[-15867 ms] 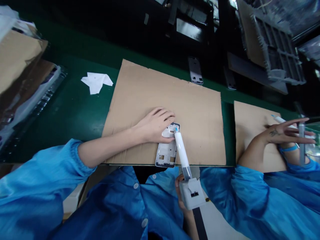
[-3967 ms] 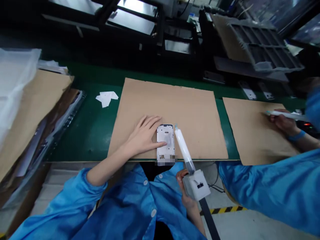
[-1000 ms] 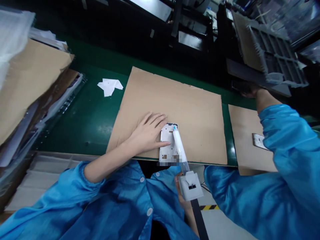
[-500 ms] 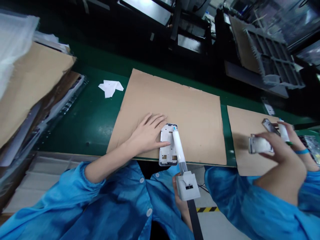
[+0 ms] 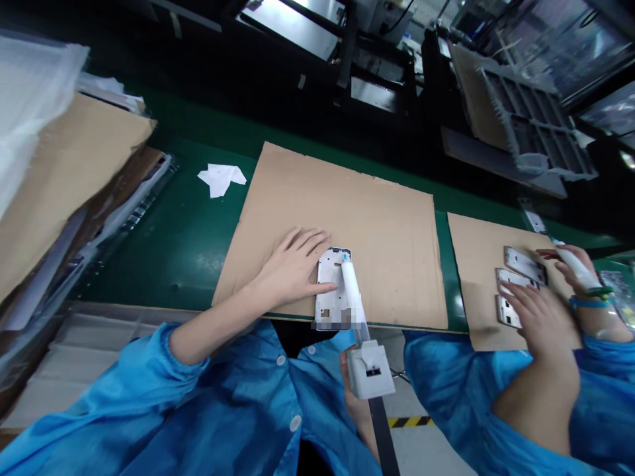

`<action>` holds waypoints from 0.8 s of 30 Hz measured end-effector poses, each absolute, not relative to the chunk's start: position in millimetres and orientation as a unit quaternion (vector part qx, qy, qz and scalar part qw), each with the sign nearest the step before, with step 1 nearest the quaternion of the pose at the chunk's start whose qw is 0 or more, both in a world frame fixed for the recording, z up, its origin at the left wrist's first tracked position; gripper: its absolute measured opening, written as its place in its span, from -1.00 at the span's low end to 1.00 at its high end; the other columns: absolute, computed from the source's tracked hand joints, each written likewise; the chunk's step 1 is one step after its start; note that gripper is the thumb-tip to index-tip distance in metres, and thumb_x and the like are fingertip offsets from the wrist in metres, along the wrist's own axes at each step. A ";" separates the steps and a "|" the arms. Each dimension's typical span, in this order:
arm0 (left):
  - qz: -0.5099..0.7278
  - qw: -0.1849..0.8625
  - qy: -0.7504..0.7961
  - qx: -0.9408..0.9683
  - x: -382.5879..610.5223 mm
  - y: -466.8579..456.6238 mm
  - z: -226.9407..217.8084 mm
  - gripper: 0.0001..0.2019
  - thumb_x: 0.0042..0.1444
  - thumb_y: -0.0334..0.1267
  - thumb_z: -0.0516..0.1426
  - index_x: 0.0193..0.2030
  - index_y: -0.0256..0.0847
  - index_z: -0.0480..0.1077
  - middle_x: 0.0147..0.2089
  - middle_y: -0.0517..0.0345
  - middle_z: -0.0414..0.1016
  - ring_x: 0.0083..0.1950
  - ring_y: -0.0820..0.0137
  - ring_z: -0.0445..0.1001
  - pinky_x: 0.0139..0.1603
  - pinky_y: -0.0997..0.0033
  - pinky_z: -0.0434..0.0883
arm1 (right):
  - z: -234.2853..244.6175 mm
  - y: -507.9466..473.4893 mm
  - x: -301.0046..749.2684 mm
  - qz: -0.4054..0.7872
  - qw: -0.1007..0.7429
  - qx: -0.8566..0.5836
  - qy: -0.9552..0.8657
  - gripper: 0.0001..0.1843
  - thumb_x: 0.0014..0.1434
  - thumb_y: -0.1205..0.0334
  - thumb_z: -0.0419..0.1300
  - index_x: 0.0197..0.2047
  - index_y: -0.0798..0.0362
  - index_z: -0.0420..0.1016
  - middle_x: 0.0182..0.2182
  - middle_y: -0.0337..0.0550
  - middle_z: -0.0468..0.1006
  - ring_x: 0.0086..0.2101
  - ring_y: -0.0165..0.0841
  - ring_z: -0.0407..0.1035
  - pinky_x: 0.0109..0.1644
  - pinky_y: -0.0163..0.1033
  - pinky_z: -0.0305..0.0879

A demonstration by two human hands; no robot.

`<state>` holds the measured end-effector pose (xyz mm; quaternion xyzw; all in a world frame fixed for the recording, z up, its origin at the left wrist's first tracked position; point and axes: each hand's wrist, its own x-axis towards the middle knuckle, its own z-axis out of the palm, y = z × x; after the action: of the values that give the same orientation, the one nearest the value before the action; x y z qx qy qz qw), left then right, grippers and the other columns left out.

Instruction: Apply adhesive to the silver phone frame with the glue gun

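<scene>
One phone frame [image 5: 333, 283] lies at the lower centre of the picture, on the near edge of a cardboard sheet [image 5: 357, 218] that covers the green worktop [image 5: 169, 244]. The left hand [image 5: 292, 268] lies flat beside it, fingers spread and released, thumb pressing on the frame's left edge. The right hand [image 5: 353, 403], low in the picture, is clenched around a glue dispenser [image 5: 358, 330], its white barrel slanting up across the frame with the blue tip touching the frame's upper end. At upper left of the sheet a scrap of white paper [image 5: 221, 178] rests on the worktop. At the right, a co-worker's hands [image 5: 538, 317] work over three more frames [image 5: 520, 264] on a second cardboard [image 5: 476, 264].
</scene>
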<state>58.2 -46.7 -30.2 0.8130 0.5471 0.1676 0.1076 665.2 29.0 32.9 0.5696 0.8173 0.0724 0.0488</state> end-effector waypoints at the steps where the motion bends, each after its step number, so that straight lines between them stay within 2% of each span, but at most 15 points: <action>1: 0.167 0.108 0.547 0.813 58.1 -46.6 -30.1 -0.12 0.41 0.45 0.05 0.58 -0.23 0.25 0.67 -0.09 0.22 0.70 0.07 0.12 0.76 -0.07 -0.15 | 26.8 20.0 664.6 0.078 0.061 0.557 0.825 -0.55 0.45 0.39 0.02 0.12 0.00 0.72 0.33 0.13 0.54 0.38 -0.11 0.39 0.65 -0.04 0.12; 5: 0.166 0.108 0.546 0.814 58.1 -46.3 -29.7 -0.12 0.42 0.45 0.03 0.57 -0.23 0.26 0.67 -0.09 0.21 0.70 0.06 0.12 0.76 -0.08 -0.14 | 3.7 13.3 674.9 0.132 0.083 0.513 0.844 -0.45 0.52 0.29 -0.11 0.21 -0.05 0.70 0.36 0.00 0.54 0.37 -0.12 0.41 0.64 0.01 0.17; 10: 0.161 0.110 0.548 0.813 58.4 -46.1 -29.6 -0.11 0.42 0.45 0.01 0.58 -0.24 0.25 0.67 -0.07 0.21 0.70 0.08 0.10 0.76 -0.06 -0.16 | -20.7 23.0 702.0 0.168 0.049 0.447 0.877 -0.41 0.45 0.30 -0.18 0.21 -0.08 0.64 0.25 -0.12 0.64 0.22 -0.21 0.53 0.61 0.07 0.20; 16: 0.162 0.105 0.548 0.814 58.1 -45.9 -30.1 -0.12 0.43 0.46 0.00 0.58 -0.21 0.24 0.68 -0.06 0.21 0.71 0.09 0.10 0.76 -0.06 -0.17 | -23.1 42.5 695.3 0.208 0.041 0.465 0.860 -0.46 0.48 0.34 -0.18 0.20 0.00 0.59 0.21 -0.04 0.66 0.16 -0.18 0.54 0.67 0.08 0.01; 24: 0.164 0.112 0.549 0.812 58.3 -45.8 -28.8 -0.11 0.42 0.47 -0.01 0.59 -0.21 0.23 0.68 -0.07 0.20 0.71 0.08 0.10 0.76 -0.06 -0.17 | -0.5 91.7 665.1 0.178 0.141 0.527 0.819 -0.39 0.39 0.50 -0.09 0.26 0.03 0.65 0.29 0.03 0.61 0.27 -0.16 0.47 0.68 0.14 -0.03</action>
<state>58.3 -45.8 -28.8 0.8121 0.5487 0.1638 0.1122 665.1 91.7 -0.5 0.5270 0.8189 0.1783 0.1412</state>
